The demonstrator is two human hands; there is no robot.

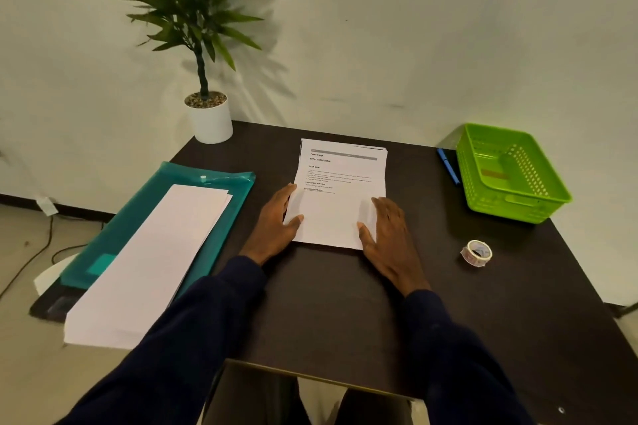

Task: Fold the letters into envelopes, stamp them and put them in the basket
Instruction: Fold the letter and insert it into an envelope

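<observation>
We rest our left hand (pixel 276 226) and right hand (pixel 388 235) flat, fingers straight, on the letters (pixel 341 176) lying on the desk (pixel 328 304).

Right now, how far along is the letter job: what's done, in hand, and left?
Done: nothing finished shows; no envelope lies in the green basket. In hand: left hand and right hand rest on the side edges of the top printed letter. Left: fold it, slip it into an envelope from the white pile on the teal folder, stamp from the small roll, basket it.
</observation>
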